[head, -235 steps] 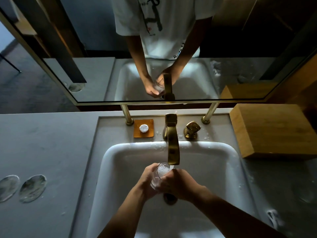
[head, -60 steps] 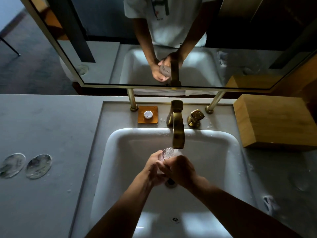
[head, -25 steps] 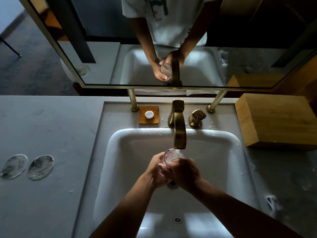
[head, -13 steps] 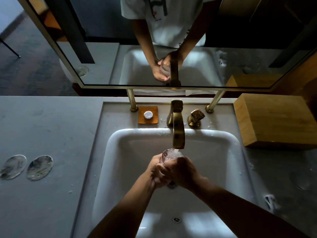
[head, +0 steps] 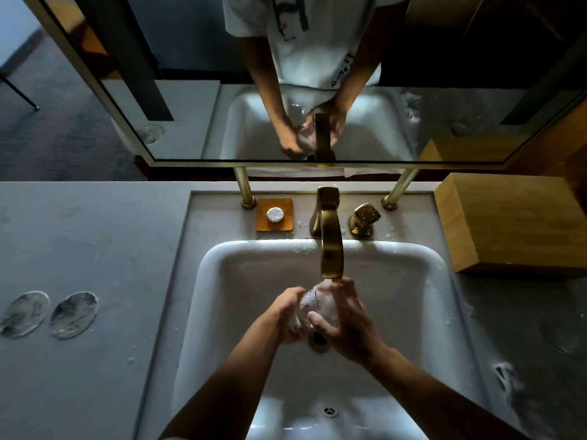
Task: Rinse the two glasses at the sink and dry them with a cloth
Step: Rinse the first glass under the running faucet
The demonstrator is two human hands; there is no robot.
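Glass [head: 318, 303] between both hands' fingers [head: 341, 289], under faucet [head: 331, 249].

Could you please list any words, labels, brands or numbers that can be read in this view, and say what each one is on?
No text here can be read.
White shirt reflected in the mirror: dark print across the chest and along the hem, mirrored and too blurred to read.
Small red mark on the same shirt: too small to read.
Glass, brass faucet, round soap, wooden box: no lettering shows.
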